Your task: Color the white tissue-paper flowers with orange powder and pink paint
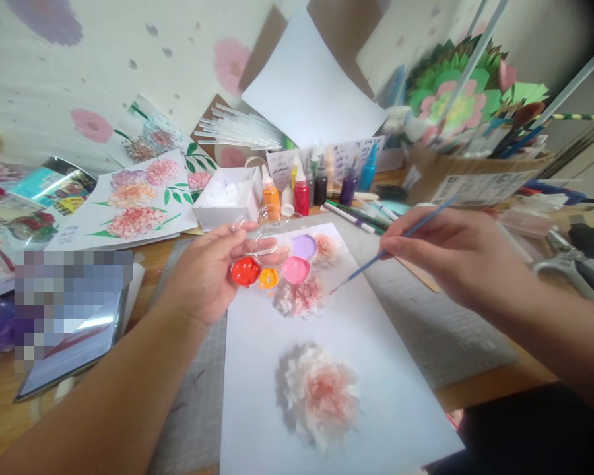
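Note:
My left hand (212,267) is closed on the edge of a clear plastic paint palette (277,231). Its wells hold red, orange, pink and lilac paint. Between the fingers of my right hand (426,247) is a thin blue paintbrush (376,257), its reddish tip pointing down and left, just right of the palette. Under both hands lies a white sheet of paper (257,396). A ruffled white flower with a pinkish middle (321,392) sits near its front. Two smaller ruffled flowers are farther back, the middle one (301,297) partly behind the palette.
Paint bottles (301,191) stand in a row behind the paper, beside a white box (228,194). Flower pictures (138,198) and a tablet (74,343) are at the left. A cardboard box of brushes (475,175) and scissors (569,264) are at the right. A grey cutting mat (455,336) lies underneath.

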Demonstrator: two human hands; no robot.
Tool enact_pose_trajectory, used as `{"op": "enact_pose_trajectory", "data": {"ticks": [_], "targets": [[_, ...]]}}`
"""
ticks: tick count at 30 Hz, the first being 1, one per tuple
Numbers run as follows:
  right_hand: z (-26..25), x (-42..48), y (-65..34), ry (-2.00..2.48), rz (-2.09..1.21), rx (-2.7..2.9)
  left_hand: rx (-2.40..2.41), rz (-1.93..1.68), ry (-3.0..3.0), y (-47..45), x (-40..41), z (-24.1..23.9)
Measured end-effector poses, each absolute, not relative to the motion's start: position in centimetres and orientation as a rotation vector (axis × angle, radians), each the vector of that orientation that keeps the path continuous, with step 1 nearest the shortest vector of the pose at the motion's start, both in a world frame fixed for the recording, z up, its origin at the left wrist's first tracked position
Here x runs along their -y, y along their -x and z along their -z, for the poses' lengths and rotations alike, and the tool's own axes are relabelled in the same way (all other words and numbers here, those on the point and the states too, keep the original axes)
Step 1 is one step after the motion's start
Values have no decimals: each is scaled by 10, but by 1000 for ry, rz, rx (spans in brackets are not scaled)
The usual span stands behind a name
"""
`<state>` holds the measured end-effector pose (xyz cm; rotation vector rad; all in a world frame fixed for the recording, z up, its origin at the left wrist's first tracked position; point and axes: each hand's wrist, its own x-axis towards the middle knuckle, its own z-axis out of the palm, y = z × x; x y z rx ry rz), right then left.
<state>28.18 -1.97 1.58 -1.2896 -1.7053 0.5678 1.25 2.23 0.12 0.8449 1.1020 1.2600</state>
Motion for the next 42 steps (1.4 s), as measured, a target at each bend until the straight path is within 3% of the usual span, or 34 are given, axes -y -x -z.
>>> {"op": "enact_pose_trajectory", "data": {"ticks": [42], "targets": [[-6,4,-279,1259,-610,1699,-1125,-1286,-784,-12,-24,-1]]}}
